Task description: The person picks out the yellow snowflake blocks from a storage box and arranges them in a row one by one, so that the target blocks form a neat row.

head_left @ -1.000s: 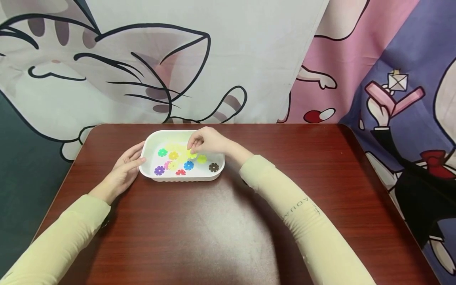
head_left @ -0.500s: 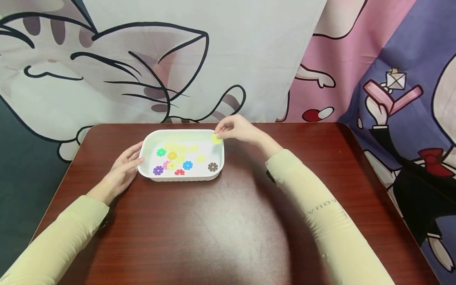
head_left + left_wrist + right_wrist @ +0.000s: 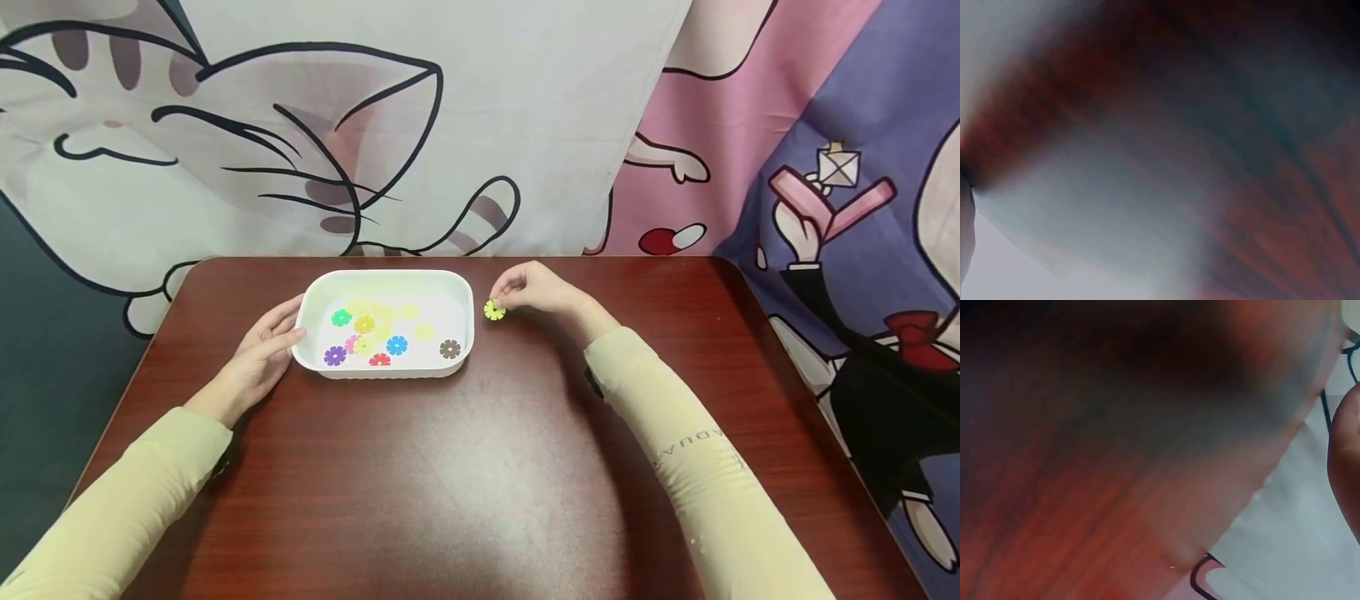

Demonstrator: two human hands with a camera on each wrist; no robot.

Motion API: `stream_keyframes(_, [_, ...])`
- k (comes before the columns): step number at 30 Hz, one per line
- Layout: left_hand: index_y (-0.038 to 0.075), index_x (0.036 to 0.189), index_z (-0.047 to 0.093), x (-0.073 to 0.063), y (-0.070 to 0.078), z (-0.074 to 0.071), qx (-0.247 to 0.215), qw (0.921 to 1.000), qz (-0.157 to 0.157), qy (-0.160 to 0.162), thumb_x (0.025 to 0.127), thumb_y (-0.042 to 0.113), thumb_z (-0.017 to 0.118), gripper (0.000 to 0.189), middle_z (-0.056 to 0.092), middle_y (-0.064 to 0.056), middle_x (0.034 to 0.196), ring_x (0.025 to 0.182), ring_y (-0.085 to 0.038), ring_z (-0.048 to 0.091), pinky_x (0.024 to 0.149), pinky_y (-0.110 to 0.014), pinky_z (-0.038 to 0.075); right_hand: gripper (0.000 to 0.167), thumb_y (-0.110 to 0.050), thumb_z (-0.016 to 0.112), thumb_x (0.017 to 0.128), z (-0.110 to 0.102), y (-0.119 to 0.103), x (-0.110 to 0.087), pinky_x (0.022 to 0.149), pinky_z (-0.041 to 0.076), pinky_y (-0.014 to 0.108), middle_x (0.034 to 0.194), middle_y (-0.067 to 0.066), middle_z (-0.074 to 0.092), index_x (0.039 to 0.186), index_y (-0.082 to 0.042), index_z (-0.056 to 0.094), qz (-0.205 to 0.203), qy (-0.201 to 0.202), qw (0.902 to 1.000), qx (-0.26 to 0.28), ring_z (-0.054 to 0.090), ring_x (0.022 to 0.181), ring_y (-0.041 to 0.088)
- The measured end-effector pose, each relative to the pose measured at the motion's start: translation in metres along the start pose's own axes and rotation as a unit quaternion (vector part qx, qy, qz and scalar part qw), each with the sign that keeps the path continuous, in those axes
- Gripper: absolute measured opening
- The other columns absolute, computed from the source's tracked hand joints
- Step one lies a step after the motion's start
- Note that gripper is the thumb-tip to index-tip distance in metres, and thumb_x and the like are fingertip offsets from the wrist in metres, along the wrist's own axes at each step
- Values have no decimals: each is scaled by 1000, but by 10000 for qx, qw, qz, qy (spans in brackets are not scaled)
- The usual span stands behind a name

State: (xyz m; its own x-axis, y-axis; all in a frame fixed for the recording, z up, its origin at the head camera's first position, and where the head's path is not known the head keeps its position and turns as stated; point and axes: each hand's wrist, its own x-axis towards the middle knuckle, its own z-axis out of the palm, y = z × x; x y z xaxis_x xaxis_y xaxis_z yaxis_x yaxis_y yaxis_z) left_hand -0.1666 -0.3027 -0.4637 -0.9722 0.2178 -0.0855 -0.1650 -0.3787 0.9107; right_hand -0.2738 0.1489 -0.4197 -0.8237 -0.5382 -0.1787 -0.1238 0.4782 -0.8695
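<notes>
Here, the right hand [image 3: 536,287] pinches a small yellow-green plastic flower piece [image 3: 494,310] between its thumb and fingers. The piece is outside the white plastic tray with round corners [image 3: 390,374], just beside the tray's right end. I cannot tell if the piece touches the table.

The left hand [image 3: 262,350] holds the tray at its left end, with the thumb at the rim and the other fingers by the outside wall.

More flat flower pieces lie in the tray. On the left are a green flower piece [image 3: 341,317] and a purple flower piece [image 3: 334,356]. An orange-yellow flower piece [image 3: 364,325] is near the green one. Below it, a pink flower piece [image 3: 351,344] and a pale yellow flower piece [image 3: 363,345] overlap. A blue flower piece [image 3: 397,345] is near the middle, and a red flower piece [image 3: 380,360] is by the front wall. A dark brown flower piece [image 3: 450,348] sits alone near the right front corner. Other pale yellow bits are too washed out to count.

Under it all is a shiny red-brown wooden table [image 3: 420,483]. Behind stands a white cloth with a big cartoon cat [image 3: 540,125].
</notes>
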Motion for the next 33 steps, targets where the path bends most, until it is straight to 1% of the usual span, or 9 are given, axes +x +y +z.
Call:
stream_keyframes(2, [20,140,59,1,-1,0,-7,10000,22,-14,105,-6,55,45,65,12,136,125,-1,63,100,-15,55,12,4,76,92,2,4,0,72,53,17,77,-10,73,103,7,76,8,-53,10000,5,65,75,3])
stream_keyframes(7, [21,138,60,1,0,0,-20,10000,25,-33,104,-7,55,44,66,12,136,125,0,63,100,-15,55,12,7,75,91,7,13,1,70,54,18,77,-7,74,102,11,75,66,-223,9997,83,65,72,3])
stream_keyframes(11, [22,137,61,1,1,0,11,10000,2,-8,104,-6,56,44,64,13,135,125,1,62,101,-15,54,11,8,75,89,10,17,4,69,54,17,76,-6,74,100,11,75,-3,-287,9996,-81,65,71,3])
stream_keyframes(20, [22,137,61,0,1,0,23,10000,-24,11,104,-6,56,43,65,12,135,125,0,62,101,-15,54,8,5,78,88,14,22,5,70,53,17,80,5,77,96,5,78,-118,-61,9965,-825,65,71,2])
stream_keyframes(26, [22,138,61,0,1,-1,-29,10000,-5,-10,105,-6,55,43,65,13,135,125,0,63,100,-16,55,8,4,78,87,17,23,4,70,53,17,79,6,76,95,4,78,-172,56,9953,-955,63,71,3])
stream_keyframes(30, [22,136,62,0,0,-2,-130,9999,17,-64,105,-7,54,43,67,12,135,125,0,63,100,-16,56,8,4,78,86,17,24,4,70,53,17,79,5,76,94,4,78,-146,90,9956,-922,64,70,3])
stream_keyframes(33, [22,137,62,1,0,-2,-108,9999,-1,-82,105,-6,54,43,66,13,135,125,1,63,100,-15,55,9,4,79,86,17,24,3,70,54,16,80,6,77,95,4,78,-116,104,9962,-862,64,71,3])
